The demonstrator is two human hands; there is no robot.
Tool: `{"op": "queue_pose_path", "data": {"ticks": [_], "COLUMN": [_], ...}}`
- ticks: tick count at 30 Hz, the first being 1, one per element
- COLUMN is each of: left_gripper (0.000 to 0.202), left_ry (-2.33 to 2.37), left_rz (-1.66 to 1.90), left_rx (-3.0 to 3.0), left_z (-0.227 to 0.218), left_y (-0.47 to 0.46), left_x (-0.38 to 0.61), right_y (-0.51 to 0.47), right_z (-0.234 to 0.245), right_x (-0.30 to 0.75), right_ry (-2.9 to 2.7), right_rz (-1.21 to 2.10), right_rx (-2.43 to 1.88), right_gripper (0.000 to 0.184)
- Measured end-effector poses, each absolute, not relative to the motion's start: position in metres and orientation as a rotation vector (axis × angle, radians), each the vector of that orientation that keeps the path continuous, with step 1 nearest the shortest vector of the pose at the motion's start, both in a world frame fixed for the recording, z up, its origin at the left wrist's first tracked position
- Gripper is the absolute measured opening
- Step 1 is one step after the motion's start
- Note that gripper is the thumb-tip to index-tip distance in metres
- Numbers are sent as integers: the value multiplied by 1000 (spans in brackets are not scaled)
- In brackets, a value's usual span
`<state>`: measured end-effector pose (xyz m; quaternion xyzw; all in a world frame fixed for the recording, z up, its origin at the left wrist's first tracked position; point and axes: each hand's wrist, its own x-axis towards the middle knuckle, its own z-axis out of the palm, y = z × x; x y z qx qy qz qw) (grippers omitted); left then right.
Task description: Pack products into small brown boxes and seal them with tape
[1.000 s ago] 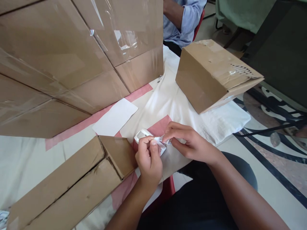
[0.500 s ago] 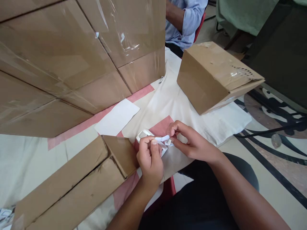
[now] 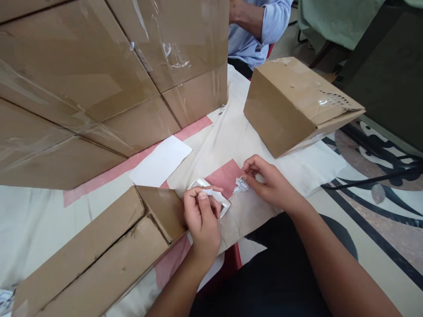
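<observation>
Black clothing (image 3: 264, 277) covers the person's lap at the desk edge. Left hand (image 3: 203, 222) is closed, thumb and forefinger pinching a white paper strip (image 3: 212, 192); strip sits just above a white tray-like piece (image 3: 225, 208), partly hidden behind the fingers. Can't tell whether that hand grips the piece too. Right hand (image 3: 269, 185), well apart from the strip, has thumb and forefinger pinched on a torn white scrap (image 3: 242, 184) with blue print, beside a pink patch (image 3: 224, 176) on the cloth-covered desk (image 3: 214, 141). Long cardboard box (image 3: 86, 246) lies left of the left hand. Farther: blank white sheet (image 3: 161, 160), flat, near the base of taped, stacked cartons (image 3: 112, 88); single carton (image 3: 280, 110) beyond the right hand, clear tape on top. Behind: another person's blue sleeve (image 3: 276, 22), then green cloth (image 3: 337, 22).
</observation>
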<state>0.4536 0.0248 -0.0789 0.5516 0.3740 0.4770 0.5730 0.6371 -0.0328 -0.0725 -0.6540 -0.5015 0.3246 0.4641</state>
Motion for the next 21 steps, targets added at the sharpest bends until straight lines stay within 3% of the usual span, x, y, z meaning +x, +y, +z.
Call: {"op": "queue_pose_path", "data": {"ticks": [13,17,21], "left_gripper": [16,17,16], "left_ry": [865,867,874], "left_rz": [1124,1117,1120], "left_rx": [1356,1377,1454], "left_z": [-83,-83,-87], "left_y": [25,24,24], "left_x": [454,453,452], "right_y": [-13,-15,-22], "right_z": [-93,-91,-72], "right_x": [625,627,621], "right_ry": [-1521,-1505,-1462], "right_rz": [329,236,334], "right_rx": [-2022,-1954,-1589], "right_gripper": [11,17,17]}}
